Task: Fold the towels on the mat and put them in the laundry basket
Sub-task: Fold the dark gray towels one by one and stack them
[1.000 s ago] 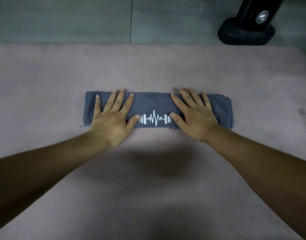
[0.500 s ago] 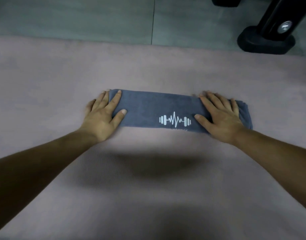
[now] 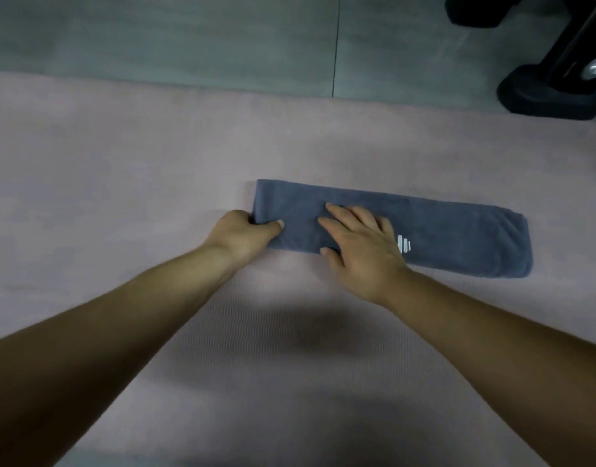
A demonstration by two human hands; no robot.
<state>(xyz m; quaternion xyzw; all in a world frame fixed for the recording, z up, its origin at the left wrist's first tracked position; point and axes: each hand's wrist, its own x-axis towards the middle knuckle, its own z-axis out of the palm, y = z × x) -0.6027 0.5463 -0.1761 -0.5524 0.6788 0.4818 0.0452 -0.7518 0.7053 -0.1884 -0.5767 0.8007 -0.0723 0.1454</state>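
A blue-grey towel (image 3: pixel 458 230), folded into a long narrow strip, lies across the pink mat (image 3: pixel 121 183). My left hand (image 3: pixel 244 235) pinches the strip's left end, thumb on top and fingers curled under the edge. My right hand (image 3: pixel 360 246) lies flat on the towel's middle with straight fingers, covering most of the white printed logo. The strip's right end lies free. No laundry basket is in view.
Grey floor tiles (image 3: pixel 189 38) run beyond the mat's far edge. A black machine foot with a silver bolt (image 3: pixel 556 85) stands at the top right, just off the mat. A dark shadow falls on the mat between my forearms.
My left hand went from lying flat on the towel's left end to pinching it. My right hand slid from the right end to the middle. The view shifted left.
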